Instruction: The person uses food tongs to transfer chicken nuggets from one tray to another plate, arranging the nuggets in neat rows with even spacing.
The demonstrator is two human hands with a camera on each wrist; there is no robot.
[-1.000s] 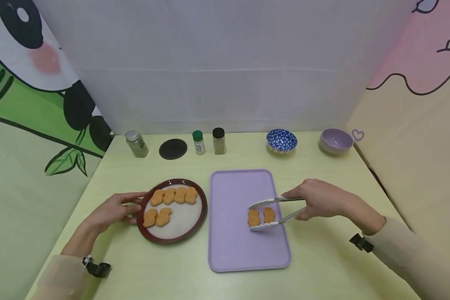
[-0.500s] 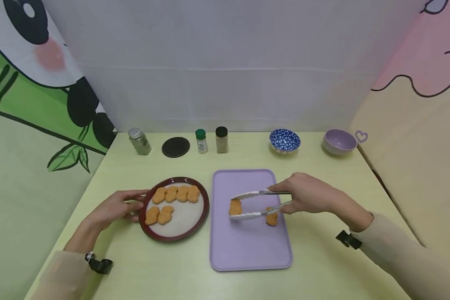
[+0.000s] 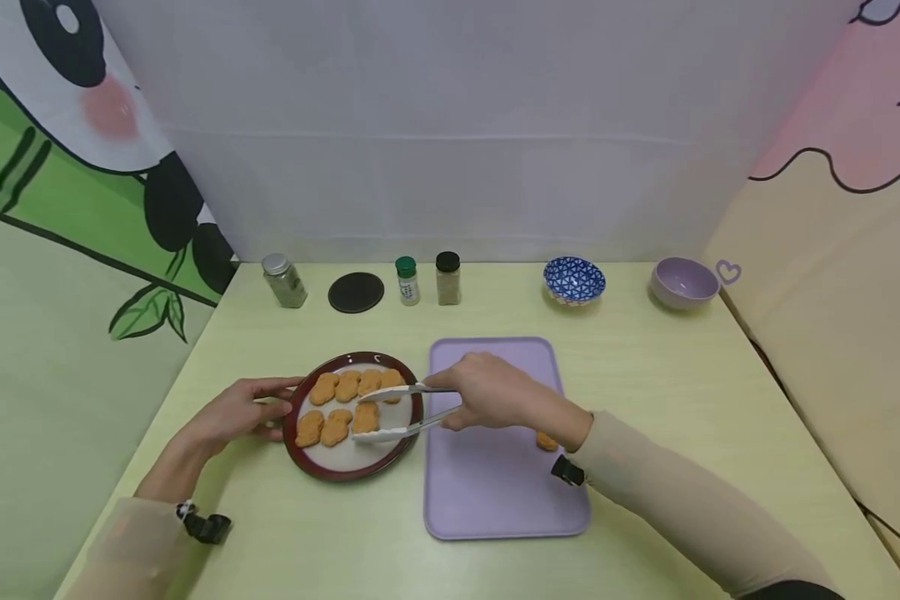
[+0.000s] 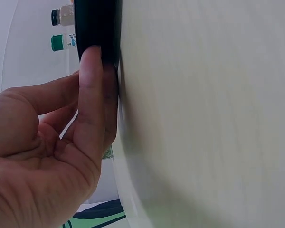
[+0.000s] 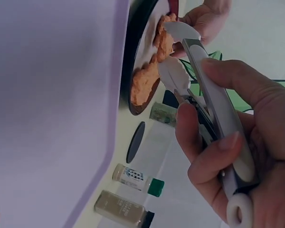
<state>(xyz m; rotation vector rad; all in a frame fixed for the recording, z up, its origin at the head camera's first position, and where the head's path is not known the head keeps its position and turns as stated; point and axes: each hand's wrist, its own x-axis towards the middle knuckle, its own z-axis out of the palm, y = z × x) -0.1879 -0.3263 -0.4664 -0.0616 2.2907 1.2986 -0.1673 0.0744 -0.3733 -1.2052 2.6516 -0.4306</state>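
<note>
My right hand (image 3: 487, 392) grips a pair of tongs (image 3: 393, 433) with pale scalloped tips, reaching over the left edge of the lilac tray (image 3: 495, 500). Between the tips is a breaded nugget (image 3: 366, 418), over the brown-rimmed plate (image 3: 330, 473); whether it touches the plate I cannot tell. Several other nuggets (image 3: 335, 427) lie on the plate in two rows. My left hand (image 3: 232, 412) rests its fingertips against the plate's left rim, and in the left wrist view those fingers (image 4: 90, 90) touch the dark outer side. One more nugget (image 3: 547, 442) shows on the tray, partly behind my right forearm.
Along the back stand a silver-lidded jar (image 3: 285, 282), a black disc (image 3: 356, 292), a green-capped bottle (image 3: 407, 282) and a black-capped bottle (image 3: 447, 280). Farther right are a blue patterned bowl (image 3: 573, 280) and a purple bowl (image 3: 684, 283). Fabric walls border the table.
My right hand has carried one nugget leftward with the tongs, from the tray to over the plate. The other nugget stays on the tray. My left hand keeps its place at the rim.
</note>
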